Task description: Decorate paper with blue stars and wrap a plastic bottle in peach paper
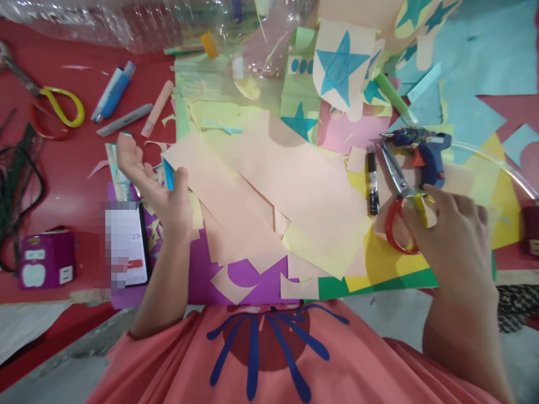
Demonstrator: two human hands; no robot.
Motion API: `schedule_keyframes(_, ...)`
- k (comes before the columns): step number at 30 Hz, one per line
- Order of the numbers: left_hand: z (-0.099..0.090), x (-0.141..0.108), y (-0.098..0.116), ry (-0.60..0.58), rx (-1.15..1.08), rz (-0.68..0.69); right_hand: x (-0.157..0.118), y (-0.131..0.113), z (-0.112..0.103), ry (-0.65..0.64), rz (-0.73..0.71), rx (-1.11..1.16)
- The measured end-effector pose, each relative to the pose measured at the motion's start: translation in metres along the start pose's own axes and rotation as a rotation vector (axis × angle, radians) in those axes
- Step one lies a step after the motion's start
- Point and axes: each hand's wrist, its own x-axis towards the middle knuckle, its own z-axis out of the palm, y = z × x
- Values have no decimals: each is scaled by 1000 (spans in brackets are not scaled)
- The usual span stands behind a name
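Coral shirt [168, 365] fabric with a dark blue splayed print occupies the near edge. Red-and-yellow-handled scissors [404, 189] lie at right, blades pointing far, tips beside the glue gun [433, 157] nozzle; a black marker [373, 179] lies just left. Right hand [457, 238]: thumb and index finger are at the yellow loop; whether they are clamped on it cannot be told. Left hand [165, 202]: raised at left, holding nothing visible, thumb apart from loosely curled fingers.

For a sound grip, seat thumb and fingers fully in the loops, keep the tips directed away from the body, and treat the nozzle as hot.

Work surface: red table [76, 174], its middle covered by overlapping peach paper [311, 174] over purple, yellow and green sheets. Clear plastic bottles [96, 25] line the far left; a phone [130, 241] lies near left. Room: grey floor [391, 308] shows beyond the near table edge.
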Motion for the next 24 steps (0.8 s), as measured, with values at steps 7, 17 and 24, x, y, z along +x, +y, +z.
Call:
schedule_keyframes(7,10,-23,-22,-172,247,429,-9,-48,10,142,-574,205)
schedule_keyframes(17,19,-29,-25,-500,391,615,-23,-93,53,-68,-789,284)
schedule_keyframes(24,17,-33,-28,-480,163,282,-18,-95,36,112,-889,442)
